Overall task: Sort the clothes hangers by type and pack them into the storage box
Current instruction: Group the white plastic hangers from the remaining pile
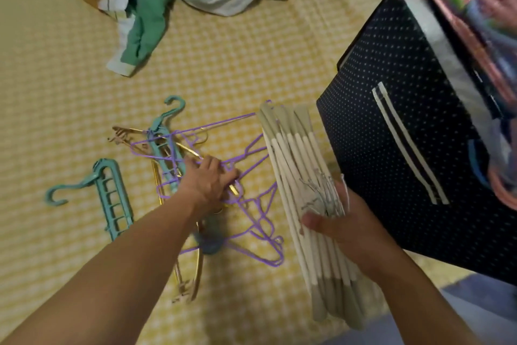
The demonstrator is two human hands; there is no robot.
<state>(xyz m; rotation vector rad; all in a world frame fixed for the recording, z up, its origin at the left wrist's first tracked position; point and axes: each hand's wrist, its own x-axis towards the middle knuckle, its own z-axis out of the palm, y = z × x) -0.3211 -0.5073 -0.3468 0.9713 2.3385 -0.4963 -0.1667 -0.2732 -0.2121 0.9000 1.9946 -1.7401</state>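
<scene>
The left hand (208,185) is reaching down, fingers curling around purple wire hangers (251,221); the right hand (340,228) is clasping a white hanger bundle (296,165).

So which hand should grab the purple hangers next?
The left hand: it already rests on the purple hangers, while the right hand is busy gripping the white hanger bundle.
</scene>
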